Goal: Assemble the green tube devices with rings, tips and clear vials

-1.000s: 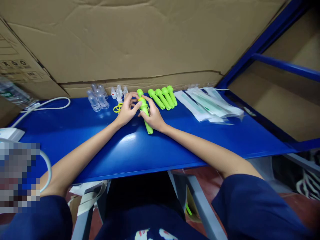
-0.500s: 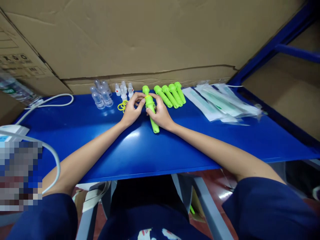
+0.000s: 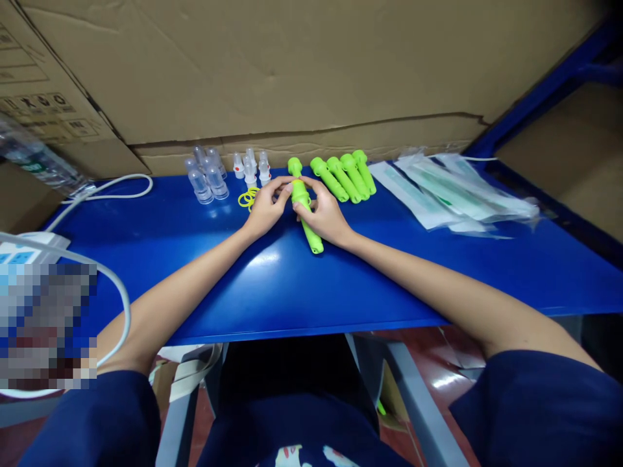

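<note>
A lime green plastic tube (image 3: 305,214) lies lengthwise on the blue table (image 3: 272,285), held between both hands. My left hand (image 3: 265,207) pinches its upper part from the left, fingers curled. My right hand (image 3: 325,214) grips it from the right, thumb and fingers closed round the same spot near its neck. A thin yellow ring seems to sit at that neck, though it is hard to make out. Loose yellow rings (image 3: 246,198) lie just left of my left hand.
Several more green tubes (image 3: 345,175) lie side by side behind my right hand. Clear vials (image 3: 207,175) and small white caps (image 3: 250,167) stand at the back left. Sealed flat packets (image 3: 448,194) spread to the right. A white cable (image 3: 107,194) runs along the left; cardboard walls the back.
Both hands stay on the green tube with only small finger shifts. The camera has tilted and turned, so everything sits slightly further right in view.
</note>
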Available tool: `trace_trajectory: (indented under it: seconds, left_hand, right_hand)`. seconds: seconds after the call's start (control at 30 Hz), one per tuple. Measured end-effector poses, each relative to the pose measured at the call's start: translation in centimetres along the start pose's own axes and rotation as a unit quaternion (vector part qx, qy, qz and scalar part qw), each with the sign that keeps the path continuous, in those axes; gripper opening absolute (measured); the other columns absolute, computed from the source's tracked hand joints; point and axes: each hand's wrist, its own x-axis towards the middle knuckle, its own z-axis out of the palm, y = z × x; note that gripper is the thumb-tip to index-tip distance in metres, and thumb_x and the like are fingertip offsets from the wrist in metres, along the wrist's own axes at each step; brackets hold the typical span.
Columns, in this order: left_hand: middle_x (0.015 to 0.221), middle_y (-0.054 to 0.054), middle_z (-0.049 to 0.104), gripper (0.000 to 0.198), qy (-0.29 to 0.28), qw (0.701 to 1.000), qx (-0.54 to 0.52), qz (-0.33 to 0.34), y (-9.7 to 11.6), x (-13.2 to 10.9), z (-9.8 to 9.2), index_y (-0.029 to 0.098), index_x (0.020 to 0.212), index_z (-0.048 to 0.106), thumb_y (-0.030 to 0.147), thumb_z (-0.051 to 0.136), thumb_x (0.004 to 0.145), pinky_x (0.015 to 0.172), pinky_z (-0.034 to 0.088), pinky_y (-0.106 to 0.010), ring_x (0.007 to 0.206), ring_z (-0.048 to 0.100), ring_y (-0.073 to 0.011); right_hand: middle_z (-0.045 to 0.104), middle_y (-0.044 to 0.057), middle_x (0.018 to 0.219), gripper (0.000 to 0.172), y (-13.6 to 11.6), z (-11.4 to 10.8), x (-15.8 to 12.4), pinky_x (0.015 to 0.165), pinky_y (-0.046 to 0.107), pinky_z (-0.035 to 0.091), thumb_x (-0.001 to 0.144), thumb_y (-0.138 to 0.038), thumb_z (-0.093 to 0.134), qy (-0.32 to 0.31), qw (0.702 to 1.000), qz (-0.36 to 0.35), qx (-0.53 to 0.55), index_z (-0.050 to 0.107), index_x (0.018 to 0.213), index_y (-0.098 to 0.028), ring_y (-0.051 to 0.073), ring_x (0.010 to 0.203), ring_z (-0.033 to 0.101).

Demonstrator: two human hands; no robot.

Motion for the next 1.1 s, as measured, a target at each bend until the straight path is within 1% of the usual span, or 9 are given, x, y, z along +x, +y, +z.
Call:
trace_trajectory:
  seconds: [0.1, 0.2, 0.3, 0.47, 0.57, 0.73, 0.9, 0.97, 1.1]
  left_hand:
    - [0.115, -0.009, 0.077, 0.037, 0.000, 1.000, -0.002, 0.009, 0.5, -0.1, 0.0, 0.019, 0.118, 0.070, 0.049, 0.053, 0.105, 0.098, 0.058, -0.036, 0.110, 0.073, -0.0235]
    - [0.116, -0.009, 0.077, 0.036, 0.003, 1.000, -0.006, 0.012, 0.7, -0.2, 0.1, 0.019, 0.120, 0.070, 0.047, 0.053, 0.105, 0.098, 0.058, -0.036, 0.109, 0.073, -0.0233]
    - [0.112, -0.008, 0.079, 0.036, 0.005, 1.000, -0.005, 0.010, 0.7, -0.2, 0.1, 0.019, 0.121, 0.071, 0.046, 0.053, 0.105, 0.093, 0.059, -0.034, 0.103, 0.074, -0.0223]
    - [0.107, -0.008, 0.080, 0.039, 0.009, 1.000, 0.014, 0.014, 0.7, -0.2, -0.1, 0.019, 0.120, 0.072, 0.050, 0.054, 0.104, 0.077, 0.057, -0.030, 0.092, 0.074, -0.0210]
    - [0.104, -0.007, 0.079, 0.040, 0.015, 0.999, 0.027, 0.013, 0.7, -0.2, -0.1, 0.020, 0.120, 0.072, 0.052, 0.056, 0.103, 0.075, 0.056, -0.030, 0.090, 0.073, -0.0206]
    - [0.091, -0.005, 0.077, 0.039, 0.037, 0.999, 0.028, 0.008, 0.3, -0.2, 0.0, 0.019, 0.117, 0.071, 0.053, 0.060, 0.101, 0.068, 0.051, -0.028, 0.081, 0.071, -0.0182]
    - [0.076, -0.001, 0.070, 0.036, 0.060, 0.998, 0.029, 0.002, 0.5, -0.2, 0.0, 0.020, 0.106, 0.070, 0.054, 0.063, 0.099, 0.065, 0.047, -0.026, 0.070, 0.064, -0.0146]
    - [0.070, 0.000, 0.065, 0.035, 0.062, 0.997, 0.033, 0.007, 0.8, -0.3, 0.1, 0.020, 0.105, 0.070, 0.054, 0.061, 0.100, 0.064, 0.046, -0.026, 0.066, 0.061, -0.0142]
    - [0.073, -0.001, 0.066, 0.037, 0.059, 0.997, 0.039, 0.026, 1.4, -0.5, 0.2, 0.020, 0.107, 0.072, 0.054, 0.058, 0.102, 0.065, 0.047, -0.028, 0.068, 0.062, -0.0158]
  right_hand:
    - [0.052, 0.018, 0.155, 0.063, 0.0, 0.0, 0.0, 0.082, 0.039, 0.067, 0.097, -0.039, 0.052, -0.012, 1.000, 0.008, 0.011, 0.041, 0.155, -0.018, 0.025, 0.107, 0.073]
    - [0.050, 0.018, 0.156, 0.063, -0.1, 0.0, -0.1, 0.077, 0.036, 0.067, 0.099, -0.045, 0.051, -0.001, 1.000, -0.002, 0.025, 0.040, 0.155, -0.019, 0.023, 0.103, 0.073]
    - [0.050, 0.018, 0.157, 0.065, -0.2, 0.0, -0.1, 0.077, 0.036, 0.066, 0.098, -0.050, 0.053, 0.006, 0.999, -0.001, 0.035, 0.042, 0.154, -0.019, 0.023, 0.104, 0.073]
    - [0.054, 0.017, 0.153, 0.069, -0.2, 0.0, 0.0, 0.074, 0.039, 0.066, 0.097, -0.060, 0.054, -0.016, 0.998, 0.033, 0.056, 0.042, 0.154, -0.023, 0.018, 0.080, 0.072]
    - [0.055, 0.018, 0.151, 0.072, 0.0, 0.0, 0.1, 0.072, 0.038, 0.065, 0.096, -0.067, 0.054, -0.020, 0.997, 0.038, 0.066, 0.043, 0.151, -0.022, 0.018, 0.077, 0.073]
    - [0.057, 0.019, 0.148, 0.073, 0.8, 0.3, 0.3, 0.068, 0.040, 0.066, 0.091, -0.073, 0.059, -0.009, 0.994, 0.024, 0.102, 0.047, 0.142, -0.021, 0.017, 0.068, 0.072]
    - [0.062, 0.016, 0.136, 0.072, 2.2, 0.8, 0.5, 0.056, 0.036, 0.062, 0.085, -0.079, 0.066, 0.008, 0.987, -0.009, 0.161, 0.048, 0.128, -0.025, 0.016, 0.061, 0.070]
    - [0.063, 0.014, 0.131, 0.069, 2.6, 1.0, 0.6, 0.053, 0.034, 0.061, 0.084, -0.079, 0.068, 0.014, 0.984, -0.018, 0.178, 0.048, 0.122, -0.025, 0.014, 0.059, 0.069]
    - [0.061, 0.011, 0.129, 0.062, 2.7, 1.1, 0.6, 0.054, 0.033, 0.061, 0.086, -0.076, 0.069, 0.019, 0.981, -0.036, 0.188, 0.047, 0.118, -0.027, 0.012, 0.059, 0.068]
